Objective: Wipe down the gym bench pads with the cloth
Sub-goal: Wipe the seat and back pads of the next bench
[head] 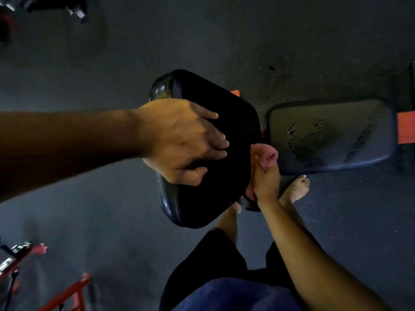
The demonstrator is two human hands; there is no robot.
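Note:
A glossy black bench pad point(226, 187) sits tilted in the middle of the view. My left hand point(179, 142) rests on its left part, fingers fairly straight and spread over the surface. Beside the pad's right edge, in the gap between the two pads, my right hand point(266, 178) grips a bunched pink cloth point(267, 157). Whether the cloth touches the pad I cannot tell. To the right lies a second pad point(332, 135), greyish, its cover cracked and peeling.
Orange frame parts point(405, 126) show at the worn pad's right end and behind the black pad. My bare feet point(296, 189) stand on the dark rubber floor point(247, 41) below the pads. Red equipment point(67, 292) stands at the lower left, dark gear point(76, 10) at the upper left.

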